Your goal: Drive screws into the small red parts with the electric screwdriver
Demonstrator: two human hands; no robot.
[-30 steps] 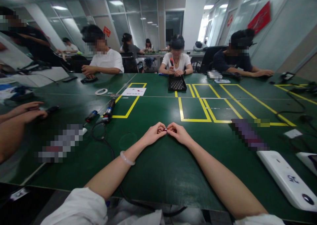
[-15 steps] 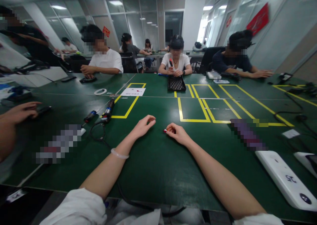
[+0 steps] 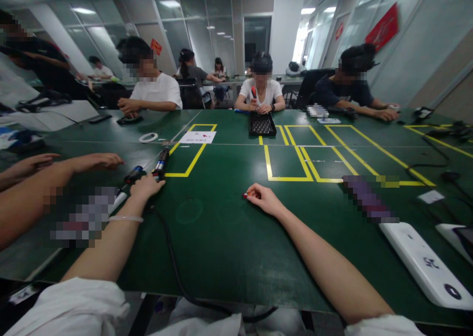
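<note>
My left hand [image 3: 147,185] is at the lower end of a black cylindrical tool [image 3: 161,159] with a silver and blue band. Its fingers touch or lie right beside that end; how far they close is not clear. A translucent bangle circles the left wrist. Low over the table, my right hand [image 3: 260,197] is closed, pinching a small red piece [image 3: 244,195] with a light spot. Most of that piece is hidden by the fingers. A second, shorter black and blue cylinder [image 3: 133,174] lies just left of my left hand.
A co-worker's arm [image 3: 88,163] reaches in from the left, close to my left hand. A black cable [image 3: 170,247] crosses the green table [image 3: 207,257]. A white device [image 3: 421,262] lies at right, a printed card [image 3: 197,137] ahead. Several people sit around.
My left hand has moved left from the middle of the table to the black cylindrical tool. The co-worker's arm has come in from the left. My right hand has stayed put.
</note>
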